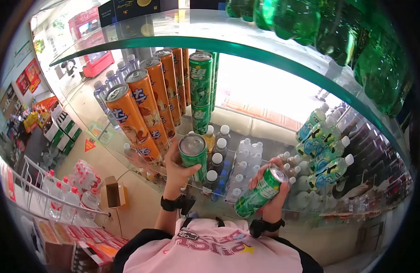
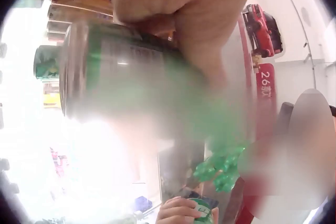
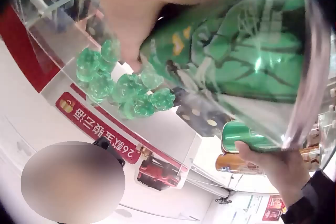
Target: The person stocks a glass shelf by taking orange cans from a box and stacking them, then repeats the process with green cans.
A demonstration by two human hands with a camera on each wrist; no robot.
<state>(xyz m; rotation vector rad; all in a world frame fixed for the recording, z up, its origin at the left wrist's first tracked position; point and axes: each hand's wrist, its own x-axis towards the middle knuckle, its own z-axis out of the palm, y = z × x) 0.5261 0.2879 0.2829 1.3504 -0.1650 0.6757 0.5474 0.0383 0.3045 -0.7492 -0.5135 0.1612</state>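
My left hand [image 1: 173, 168] grips a green soda can [image 1: 193, 159] around its side, with the silver top facing up. That can stands close beside the orange cans [image 1: 127, 113] and in front of the stacked green cans [image 1: 200, 79]. In my right hand [image 1: 276, 202] is a second green soda can [image 1: 260, 195], held tilted with its top toward the upper right. Up close in the left wrist view, the left can [image 2: 126, 66] is blurred. The right wrist view shows the other can [image 3: 236, 50] large, its green side printed with dark line drawings.
A glass shelf edge [image 1: 173, 42] curves overhead, with big green bottles [image 1: 292, 20] on it. Lower down are dark bottles with white caps [image 1: 217, 159], clear bottles [image 1: 246, 154] and labelled bottles [image 1: 328, 170]. An open carton [image 1: 113, 193] sits on the floor at left.
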